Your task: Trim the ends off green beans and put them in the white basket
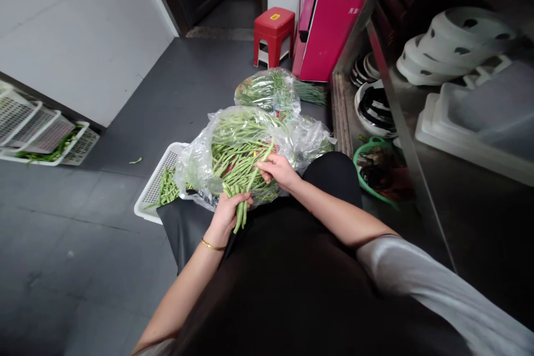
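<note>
My left hand [231, 208] is closed around a small bunch of long green beans [242, 214], whose ends stick out below the fingers. With fingers pinched, my right hand [277, 171] grips a long green bean [267, 151] that runs down toward the bunch. Both hands are over an open clear plastic bag [196, 150] full of more long green beans [233, 158]. To the left of the bag, partly covered by it, a white perforated basket [147, 200] holds short pieces of bean [167, 186].
Behind the bag lie another bag of greens [258, 90] and a red stool [274, 28]. Stacked white baskets [31, 122] stand far left. A metal shelf [421, 189] with white containers [467, 128] borders the right, above a green-rimmed basket [362, 169].
</note>
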The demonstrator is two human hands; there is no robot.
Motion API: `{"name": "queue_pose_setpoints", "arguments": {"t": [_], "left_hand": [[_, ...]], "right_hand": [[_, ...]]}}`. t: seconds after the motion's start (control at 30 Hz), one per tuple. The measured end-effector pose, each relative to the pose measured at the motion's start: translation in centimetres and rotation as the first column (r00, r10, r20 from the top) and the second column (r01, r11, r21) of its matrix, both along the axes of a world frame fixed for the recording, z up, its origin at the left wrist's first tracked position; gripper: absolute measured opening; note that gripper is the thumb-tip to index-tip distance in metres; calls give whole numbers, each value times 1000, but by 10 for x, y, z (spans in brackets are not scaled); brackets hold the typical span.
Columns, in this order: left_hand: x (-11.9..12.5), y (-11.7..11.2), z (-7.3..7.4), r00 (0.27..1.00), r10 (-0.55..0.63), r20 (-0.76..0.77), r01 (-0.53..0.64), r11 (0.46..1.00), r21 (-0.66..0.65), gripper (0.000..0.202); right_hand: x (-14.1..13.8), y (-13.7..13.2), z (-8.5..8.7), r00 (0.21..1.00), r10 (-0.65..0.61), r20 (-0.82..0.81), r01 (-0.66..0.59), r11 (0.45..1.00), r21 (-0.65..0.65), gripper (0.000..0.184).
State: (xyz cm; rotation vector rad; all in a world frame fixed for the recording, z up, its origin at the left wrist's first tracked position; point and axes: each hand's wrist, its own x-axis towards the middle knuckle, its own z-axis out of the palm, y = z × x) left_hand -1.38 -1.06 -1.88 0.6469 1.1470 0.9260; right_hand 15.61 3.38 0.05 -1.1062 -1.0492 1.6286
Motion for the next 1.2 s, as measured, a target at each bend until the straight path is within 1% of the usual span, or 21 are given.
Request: {"name": "queue_pose_setpoints", "arguments": {"t": [0.07,0.13,0.2,0.27,0.33,0.4,0.47,0.53,0.57,0.63,0.7,0.73,0.8,0.83,0.87,0.93,0.97,1.0,1.03,1.13,1.2], "left_hand": [[-4,6,-6,996,87,-1,-87,993,-80,12],[-8,12,-11,984,175,31,-167,971,-173,10],[-9,13,-11,980,183,74,-163,961,-221,11],[-7,11,-7,988,87,124,-63,981,-186,14],[-3,7,-1,987,-49,150,69,989,-133,21],[1,3,1,985,-140,102,151,982,-112,26],[5,1,0,985,-170,4,169,979,-114,24],[6,-3,-2,977,-178,-114,170,982,-77,20],[6,-5,-1,966,-197,-170,194,980,-32,19],[2,-9,3,929,-262,-263,298,949,107,18],[-2,-11,9,894,-281,-349,382,886,263,19],[-4,-11,12,888,-269,-373,394,864,314,19],[-6,-8,16,926,-177,-334,298,886,354,21],[-5,-6,17,957,-113,-267,204,917,343,24],[-3,-4,18,982,-50,-182,106,944,312,27],[4,-2,17,998,46,-33,-37,973,230,33],[7,-1,17,998,61,7,-62,978,198,35],[11,-1,17,998,53,24,-56,983,176,37],[13,-2,16,999,44,18,-46,985,168,37],[16,-3,13,990,82,-112,-55,971,232,35],[15,-4,10,966,114,-231,-40,952,304,31]], "right_hand": [[4,-16,13,986,-15,167,-20,978,207,25],[5,-32,21,966,17,258,-103,941,323,24],[2,-40,18,957,144,251,-209,945,253,27],[-4,-38,5,944,253,212,-276,957,84,30],[-8,-32,-12,914,273,299,-288,957,7,29],[-11,-27,-24,805,183,564,-297,947,118,27],[-11,-25,-25,595,55,802,-425,868,255,24],[-8,-23,-18,427,-3,904,-565,780,269,20],[-6,-22,-12,397,40,917,-612,756,232,18],[4,-21,-1,459,278,844,-664,738,119,17],[15,-22,7,584,591,557,-710,704,-2,24],[20,-25,8,598,720,353,-755,653,-55,28],[25,-34,5,526,850,31,-843,526,-110,32],[24,-39,2,503,864,-27,-859,496,-127,30],[21,-44,-2,526,851,-16,-842,518,-151,27],[11,-50,-11,675,721,159,-698,693,-181,20],[5,-51,-15,736,619,274,-600,784,-160,18],[0,-50,-17,761,521,386,-521,846,-114,17],[-4,-50,-19,752,442,490,-482,875,-50,17],[-10,-47,-18,611,264,746,-518,846,126,20],[-12,-49,-16,492,174,853,-570,805,164,24]]}}
